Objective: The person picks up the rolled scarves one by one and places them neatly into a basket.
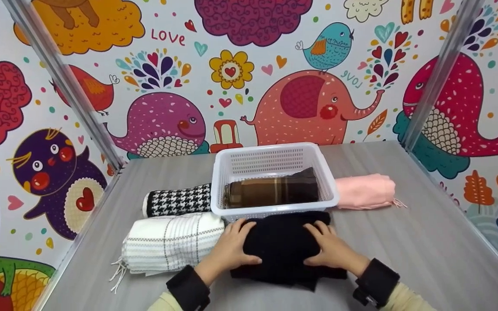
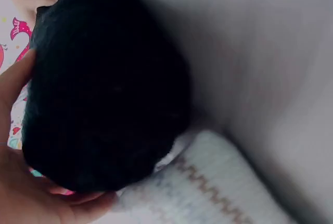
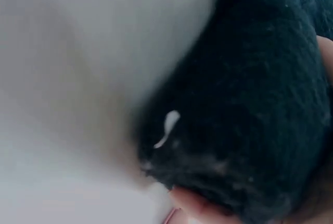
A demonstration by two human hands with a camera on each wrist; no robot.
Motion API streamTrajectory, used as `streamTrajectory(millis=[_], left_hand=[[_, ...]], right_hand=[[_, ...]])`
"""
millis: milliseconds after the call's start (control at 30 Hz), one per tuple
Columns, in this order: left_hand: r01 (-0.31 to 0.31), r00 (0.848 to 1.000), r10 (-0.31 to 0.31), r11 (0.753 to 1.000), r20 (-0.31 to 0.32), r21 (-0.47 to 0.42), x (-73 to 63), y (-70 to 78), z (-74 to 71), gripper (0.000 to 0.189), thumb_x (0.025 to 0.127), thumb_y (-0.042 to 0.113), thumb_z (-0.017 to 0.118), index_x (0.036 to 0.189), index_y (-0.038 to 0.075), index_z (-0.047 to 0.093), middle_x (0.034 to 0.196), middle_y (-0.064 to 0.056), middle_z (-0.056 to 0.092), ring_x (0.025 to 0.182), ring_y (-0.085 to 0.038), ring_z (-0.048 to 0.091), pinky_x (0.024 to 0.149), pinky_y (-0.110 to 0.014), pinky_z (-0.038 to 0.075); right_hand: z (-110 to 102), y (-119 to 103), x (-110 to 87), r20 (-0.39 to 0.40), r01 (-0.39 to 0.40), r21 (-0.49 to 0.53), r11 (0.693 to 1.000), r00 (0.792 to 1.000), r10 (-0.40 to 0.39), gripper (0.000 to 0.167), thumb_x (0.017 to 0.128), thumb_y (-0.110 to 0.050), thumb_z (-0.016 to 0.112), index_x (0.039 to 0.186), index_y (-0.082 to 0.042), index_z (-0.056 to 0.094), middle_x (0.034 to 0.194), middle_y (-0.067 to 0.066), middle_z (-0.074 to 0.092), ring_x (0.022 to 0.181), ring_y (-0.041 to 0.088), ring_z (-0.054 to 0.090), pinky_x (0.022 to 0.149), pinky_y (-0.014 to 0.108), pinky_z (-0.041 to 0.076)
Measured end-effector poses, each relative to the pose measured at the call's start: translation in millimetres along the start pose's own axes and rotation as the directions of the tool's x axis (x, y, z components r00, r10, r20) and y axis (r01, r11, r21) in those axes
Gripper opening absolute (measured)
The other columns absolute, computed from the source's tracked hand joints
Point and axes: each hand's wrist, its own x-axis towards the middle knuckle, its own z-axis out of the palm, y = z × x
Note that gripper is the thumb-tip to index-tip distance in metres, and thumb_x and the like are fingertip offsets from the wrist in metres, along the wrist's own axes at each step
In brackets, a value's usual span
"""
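With our left hand (image 1: 231, 245) and right hand (image 1: 334, 248) we hold the rolled black cloth (image 1: 281, 246), fingers curved round its ends. It is just before the white perforated plastic basket (image 1: 275, 210), beside the white striped roll (image 1: 171, 242) on the grey tabletop (image 1: 404, 250).

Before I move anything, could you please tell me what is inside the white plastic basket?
The white plastic basket holds a rolled brown plaid cloth with dark fabric at its right end, possibly one piece. Anything underneath is covered and cannot be seen.
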Motion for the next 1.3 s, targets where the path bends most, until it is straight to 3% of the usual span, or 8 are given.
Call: streamTrajectory(millis=[200, 367, 533, 600, 700, 833, 1000, 1300], left_hand=[[0.028, 0.99, -0.034, 0.999, 0.134, 0.045, 6.4, -4.0, -12.4, 0.102, 0.052, 0.04, 0.085, 0.136, 0.006, 0.038, 0.13, -0.021, 0.041, 0.115, -0.039, 0.042, 0.094, -0.049, 0.04], [0.022, 0.979, -0.043, 0.994, 0.201, 0.106, 9.9, -9.1, -16.3, 0.109, 0.047, 0.043, 0.086, 0.136, 0.005, 0.037, 0.124, -0.019, 0.042, 0.112, -0.034, 0.042, 0.094, -0.044, 0.04], [-0.041, 0.984, -0.003, 0.968, 0.178, 0.246, 6.5, -7.3, -7.6, 0.111, 0.043, 0.047, 0.087, 0.132, 0.004, 0.037, 0.123, -0.02, 0.042, 0.112, -0.037, 0.043, 0.096, -0.044, 0.038], [-0.038, 0.984, -0.006, 0.969, 0.18, 0.242, 3.5, -6.1, -2.6, 0.115, 0.043, 0.045, 0.088, 0.134, 0.004, 0.033, 0.127, -0.023, 0.039, 0.114, -0.04, 0.042, 0.096, -0.045, 0.039], [-0.004, 0.982, -0.03, 0.984, 0.187, 0.177, -2.4, -5.0, 4.8, 0.12, 0.046, 0.038, 0.089, 0.14, 0.005, 0.023, 0.132, -0.026, 0.033, 0.111, -0.044, 0.045, 0.09, -0.044, 0.044], [0.019, 0.989, -0.036, 0.993, 0.144, 0.121, -10.7, -6.3, 14.3, 0.122, 0.049, 0.029, 0.089, 0.144, 0.009, 0.016, 0.131, -0.027, 0.031, 0.102, -0.045, 0.05, 0.077, -0.042, 0.049], [0.021, 1.0, -0.022, 0.996, 0.011, 0.081, -18.4, -6.5, 26.6, 0.113, 0.049, 0.015, 0.086, 0.141, 0.009, 0.023, 0.123, -0.025, 0.036, 0.096, -0.04, 0.052, 0.069, -0.041, 0.049], [0.007, 0.993, 0.002, 0.997, -0.121, 0.075, -27.9, -1.2, 37.0, 0.096, 0.049, 0.0, 0.079, 0.133, 0.012, 0.035, 0.107, -0.019, 0.044, 0.077, -0.031, 0.056, 0.057, -0.035, 0.045]], right_hand=[[-21, 13, -4.0, 0.053, 0.07, 0.162, 0.984, 0.995, -0.079, 0.084, 0.075, -0.04, 0.071, 0.137, 0.002, 0.034, 0.136, 0.033, 0.031, 0.122, 0.054, 0.028, 0.092, 0.067, 0.029], [-36, 16, 1.3, 0.037, 0.176, 0.013, 0.984, 0.984, -0.176, 0.083, 0.07, -0.042, 0.074, 0.132, 0.002, 0.042, 0.133, 0.026, 0.04, 0.121, 0.049, 0.034, 0.094, 0.062, 0.031], [-31, 12, 10.4, 0.213, 0.281, -0.117, 0.953, 0.944, -0.252, 0.108, 0.057, -0.041, 0.082, 0.143, -0.006, 0.026, 0.143, 0.024, 0.028, 0.126, 0.049, 0.026, 0.098, 0.061, 0.027], [-25, 11, 12.8, 0.265, 0.302, -0.15, 0.941, 0.929, -0.256, 0.118, 0.052, -0.041, 0.084, 0.144, -0.007, 0.02, 0.143, 0.025, 0.025, 0.125, 0.05, 0.027, 0.097, 0.061, 0.028], [-18, 12, 15.0, 0.272, 0.328, -0.198, 0.924, 0.924, -0.27, 0.123, 0.046, -0.042, 0.086, 0.143, -0.007, 0.021, 0.137, 0.025, 0.032, 0.121, 0.044, 0.035, 0.094, 0.058, 0.033], [-12, 15, 16.8, 0.208, 0.374, -0.235, 0.897, 0.921, -0.33, 0.119, 0.041, -0.045, 0.087, 0.138, -0.005, 0.03, 0.124, 0.018, 0.045, 0.112, 0.033, 0.044, 0.087, 0.051, 0.038], [-10, 18, 15.0, 0.143, 0.434, -0.216, 0.875, 0.9, -0.411, 0.111, 0.044, -0.04, 0.086, 0.136, -0.004, 0.033, 0.113, 0.009, 0.049, 0.102, 0.024, 0.048, 0.085, 0.045, 0.042], [-1, 27, 7.8, -0.007, 0.527, -0.222, 0.82, 0.841, -0.542, 0.09, 0.046, -0.02, 0.08, 0.126, -0.004, 0.044, 0.104, 0.007, 0.055, 0.093, 0.02, 0.053, 0.08, 0.038, 0.046]])
